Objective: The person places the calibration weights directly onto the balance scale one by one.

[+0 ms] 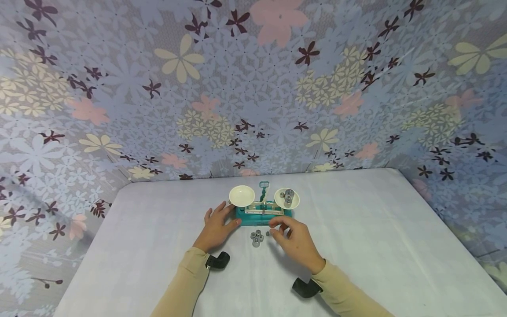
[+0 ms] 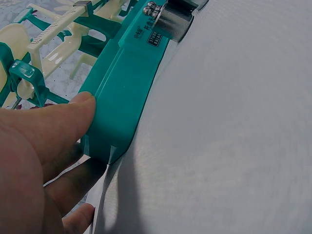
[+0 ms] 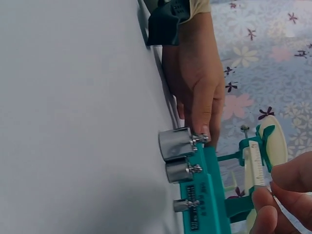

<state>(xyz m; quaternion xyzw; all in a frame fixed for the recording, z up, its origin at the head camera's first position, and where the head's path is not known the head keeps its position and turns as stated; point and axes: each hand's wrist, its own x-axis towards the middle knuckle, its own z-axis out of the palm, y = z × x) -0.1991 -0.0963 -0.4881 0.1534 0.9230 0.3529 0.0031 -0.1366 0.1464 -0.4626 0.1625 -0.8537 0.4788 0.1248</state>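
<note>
A green-based balance scale (image 1: 253, 219) with two cream pans stands on the table. My left hand (image 1: 215, 226) holds the left end of its base, thumb at the front edge and fingers round the end. The left pan (image 1: 241, 196) is bare; the right pan (image 1: 279, 203) bears several metal weights (image 1: 289, 196). Just in front of the base, my right hand (image 1: 295, 240) has its fingers bent, thumb and forefinger slightly apart, with nothing visible between them. In the right wrist view its fingers (image 3: 295, 173) overlap the graduated beam (image 3: 256, 163).
Several knobbed metal weights (image 1: 256, 241) stand grouped before the base, and a small one (image 1: 267, 234) stands by my right fingertips. A white cloth covers the table (image 1: 376, 229). Flowered fabric (image 1: 253, 110) rises behind it and along both sides.
</note>
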